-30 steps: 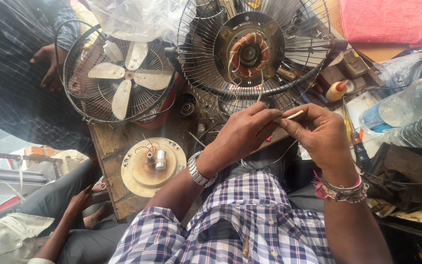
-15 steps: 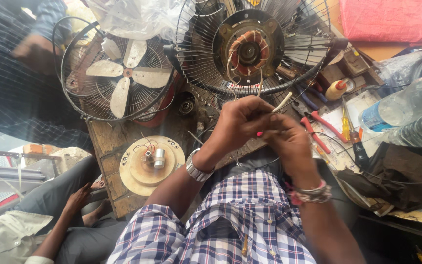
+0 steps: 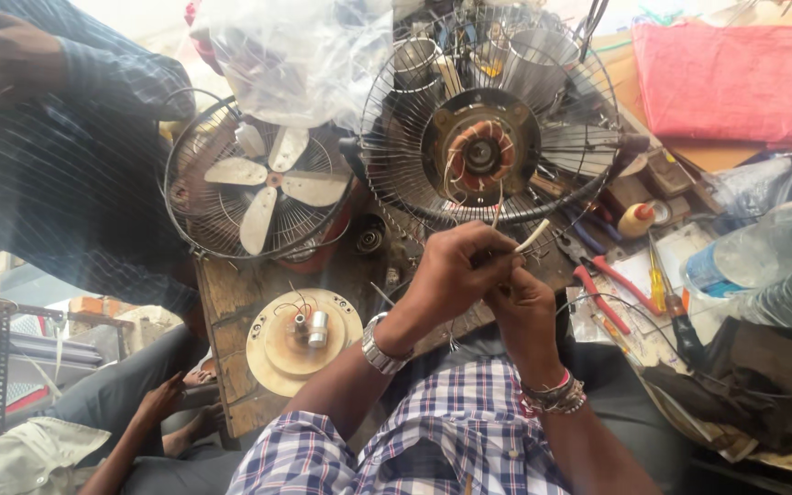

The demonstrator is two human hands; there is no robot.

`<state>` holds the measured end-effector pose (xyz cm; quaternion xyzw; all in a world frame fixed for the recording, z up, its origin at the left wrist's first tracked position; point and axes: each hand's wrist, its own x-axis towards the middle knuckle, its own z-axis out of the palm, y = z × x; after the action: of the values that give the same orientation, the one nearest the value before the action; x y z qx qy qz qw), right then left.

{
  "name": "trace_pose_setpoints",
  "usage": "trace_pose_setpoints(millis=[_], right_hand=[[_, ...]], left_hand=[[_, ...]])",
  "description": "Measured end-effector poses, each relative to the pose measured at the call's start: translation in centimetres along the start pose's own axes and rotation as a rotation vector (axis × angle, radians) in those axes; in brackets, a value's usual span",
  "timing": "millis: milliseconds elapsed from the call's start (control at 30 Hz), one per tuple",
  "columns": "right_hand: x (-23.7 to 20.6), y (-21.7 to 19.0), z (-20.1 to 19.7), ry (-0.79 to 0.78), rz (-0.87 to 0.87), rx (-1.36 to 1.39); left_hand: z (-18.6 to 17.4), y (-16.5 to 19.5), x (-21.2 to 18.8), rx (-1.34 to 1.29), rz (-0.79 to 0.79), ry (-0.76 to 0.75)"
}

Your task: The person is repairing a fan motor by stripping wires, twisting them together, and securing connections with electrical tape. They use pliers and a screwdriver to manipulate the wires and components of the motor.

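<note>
Below the wire-guarded fan motor with exposed copper windings [image 3: 480, 151], my left hand [image 3: 451, 275] and my right hand [image 3: 522, 307] meet above the near edge of the worn wooden surface [image 3: 231, 293]. My left fingers [image 3: 497, 252] are clenched around a short, pale, sleeve-like piece [image 3: 533, 236] that juts up and to the right from between them, together with thin wires too fine to trace. My right hand lies just beneath and touching the left, its fingers curled toward the same spot; whether they grip the wires I cannot tell. A metal wristwatch [image 3: 376, 346] circles my left wrist, and red and dark bracelets [image 3: 552, 394] circle my right. My blue-and-white checked shirt [image 3: 423, 440] fills the lower middle of the view. Left of my forearm, a round cream-coloured disc base with a small metal cylinder at its centre [image 3: 300, 339] rests on the surface. Beyond it stands a second round wire cage holding pale fan blades [image 3: 258, 188], partly covered by a clear plastic bag [image 3: 295, 55]. To my right lie red-handled pliers [image 3: 602, 284], a screwdriver with a yellow and dark handle [image 3: 671, 298], a small pale bottle with an orange cap [image 3: 639, 218] and clear plastic water bottles [image 3: 763, 266]. A folded pink cloth [image 3: 731, 78] sits at the upper right. Another person's hand [image 3: 162, 399] shows at the lower left, apart from mine.
</note>
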<state>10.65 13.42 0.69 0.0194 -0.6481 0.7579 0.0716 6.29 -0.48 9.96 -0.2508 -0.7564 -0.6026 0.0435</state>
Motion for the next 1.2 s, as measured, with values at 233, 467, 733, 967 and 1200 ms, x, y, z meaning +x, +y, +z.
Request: trace_pose_setpoints(millis=[233, 467, 733, 967, 1200], right_hand=[[-0.2, -1.1, 0.1, -0.013, 0.008, 0.147], [-0.6, -1.7, 0.3, 0.019, 0.053, 0.151], [-0.6, -1.7, 0.2, 0.003, 0.041, 0.199], [-0.5, -2.2, 0.3, -0.024, 0.005, 0.162], [-0.6, -2.8, 0.2, -0.026, -0.058, 0.053]], left_hand=[[-0.3, 1.2, -0.3, -0.029, -0.15, -0.032], [-0.2, -0.5, -0.5, -0.25, -0.159, -0.024], [-0.4, -1.5, -0.3, -0.5, -0.28, -0.062], [-0.6, -1.2, -0.1, -0.477, -0.271, -0.081], [-0.7, -1.7, 0.0, -0.109, -0.092, -0.025]])
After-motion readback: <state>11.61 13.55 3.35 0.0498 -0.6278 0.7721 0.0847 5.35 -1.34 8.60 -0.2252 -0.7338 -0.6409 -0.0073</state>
